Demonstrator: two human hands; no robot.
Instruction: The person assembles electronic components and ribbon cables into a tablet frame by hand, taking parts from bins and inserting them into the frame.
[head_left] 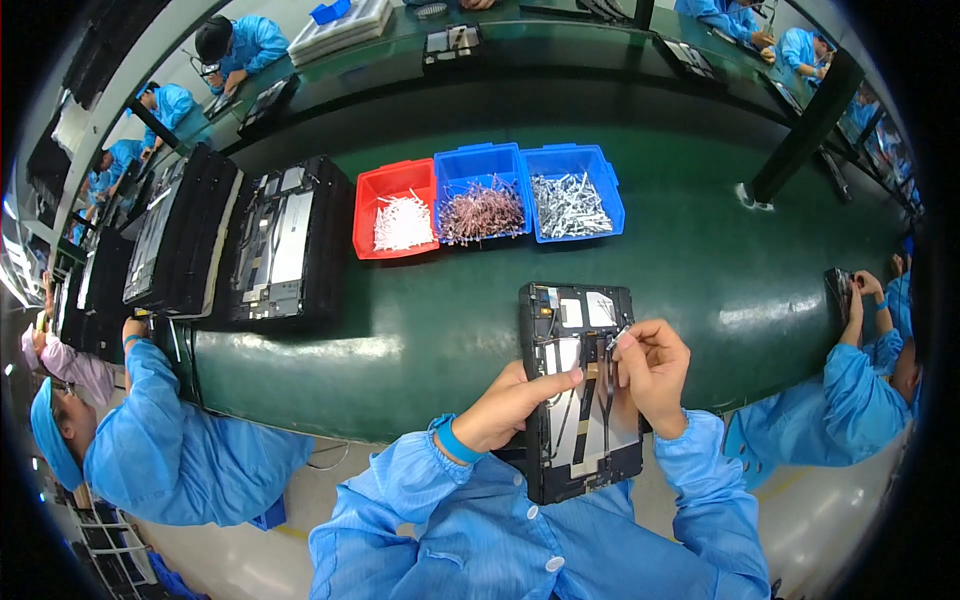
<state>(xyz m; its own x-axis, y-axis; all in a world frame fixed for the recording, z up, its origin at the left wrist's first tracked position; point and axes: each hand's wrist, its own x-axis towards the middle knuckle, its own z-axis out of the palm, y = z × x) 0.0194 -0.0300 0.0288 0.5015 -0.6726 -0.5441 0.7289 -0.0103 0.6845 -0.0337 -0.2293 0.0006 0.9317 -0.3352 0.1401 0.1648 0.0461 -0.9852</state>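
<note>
Left grip (510,405): curled on the left edge of an opened device (588,410), thumb flat on its face. Right grip (655,375): thumb and forefinger pinched nearly together on a small shiny strip (619,338) at the device's upper right. I hold the device at the near edge of the glossy green surface (440,330): black rectangular frame, smooth silvery plates, dark flat ribbons. Beyond the device, slightly left: red plastic bin (397,180), thin white pieces; middle blue bin (477,162), coppery tangle; right blue bin (570,165), silvery slivers. Farther left of the device: stacked black units (275,235).
</note>
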